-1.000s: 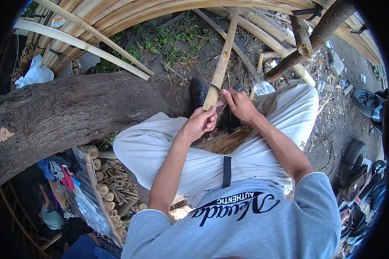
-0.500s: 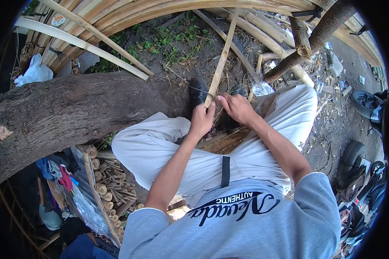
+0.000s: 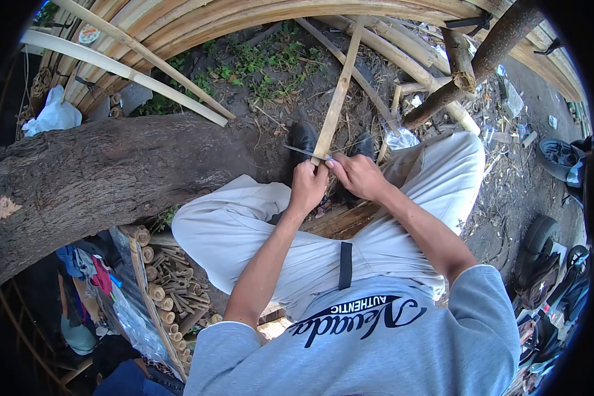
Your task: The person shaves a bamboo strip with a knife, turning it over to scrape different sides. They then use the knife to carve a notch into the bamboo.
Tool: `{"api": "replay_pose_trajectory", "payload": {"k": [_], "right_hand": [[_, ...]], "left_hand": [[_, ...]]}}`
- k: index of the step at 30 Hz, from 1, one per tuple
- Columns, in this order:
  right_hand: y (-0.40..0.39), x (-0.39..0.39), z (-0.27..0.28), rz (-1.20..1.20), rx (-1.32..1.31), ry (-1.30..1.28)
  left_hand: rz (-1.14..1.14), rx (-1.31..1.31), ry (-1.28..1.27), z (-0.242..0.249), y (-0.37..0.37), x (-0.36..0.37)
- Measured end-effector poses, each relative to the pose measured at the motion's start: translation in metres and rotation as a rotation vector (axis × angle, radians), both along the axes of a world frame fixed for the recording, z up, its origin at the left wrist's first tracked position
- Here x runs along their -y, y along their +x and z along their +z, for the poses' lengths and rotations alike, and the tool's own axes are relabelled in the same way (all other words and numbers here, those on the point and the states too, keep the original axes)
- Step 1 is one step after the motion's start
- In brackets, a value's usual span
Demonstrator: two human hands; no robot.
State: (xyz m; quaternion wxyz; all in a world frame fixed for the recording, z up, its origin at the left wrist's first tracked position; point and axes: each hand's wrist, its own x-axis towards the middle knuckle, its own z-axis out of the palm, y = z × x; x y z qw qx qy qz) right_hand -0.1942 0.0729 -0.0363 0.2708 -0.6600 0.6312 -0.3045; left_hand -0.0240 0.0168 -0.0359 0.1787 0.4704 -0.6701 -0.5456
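Observation:
A long flat bamboo strip [image 3: 340, 92] slants away from me between my shoes, its near end at my fingers. My left hand [image 3: 308, 187] is closed round that near end. Across the strip lies a thin knife blade [image 3: 302, 151], pointing left. My right hand [image 3: 358, 175] is closed on the knife at the strip's right side, with a bit of blue showing by its fingertips. Both hands are close together above the gap between my knees.
A thick tree trunk [image 3: 105, 168] lies at the left. Bamboo poles [image 3: 402, 58] and a dark branch [image 3: 492, 59] are at the upper right. Cut bamboo pieces [image 3: 181, 280] are stacked at the lower left. A person's arm [image 3: 62, 297] shows at the far lower left.
The knife blade has moved nearer to me along the strip, close to its end, and is tilted slightly differently. My right hand has shifted slightly toward me; my left hand keeps its hold.

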Motion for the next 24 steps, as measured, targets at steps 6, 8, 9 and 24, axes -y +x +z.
{"api": "replay_pose_trajectory", "payload": {"k": [6,8,9,24], "right_hand": [[-0.005,0.001,0.005,-0.017,-0.051,-0.024],[0.002,-0.002,0.003,0.043,0.071,-0.034],[0.004,-0.002,0.002,0.048,0.124,-0.055],[-0.008,0.003,-0.002,-0.014,-0.058,-0.118]], "left_hand": [[-0.027,0.035,-0.194,0.008,-0.004,-0.001],[-0.027,0.016,-0.242,0.008,-0.005,0.001],[-0.028,-0.001,-0.289,0.007,-0.004,0.002],[-0.055,0.005,-0.456,0.006,-0.006,-0.002]]}}
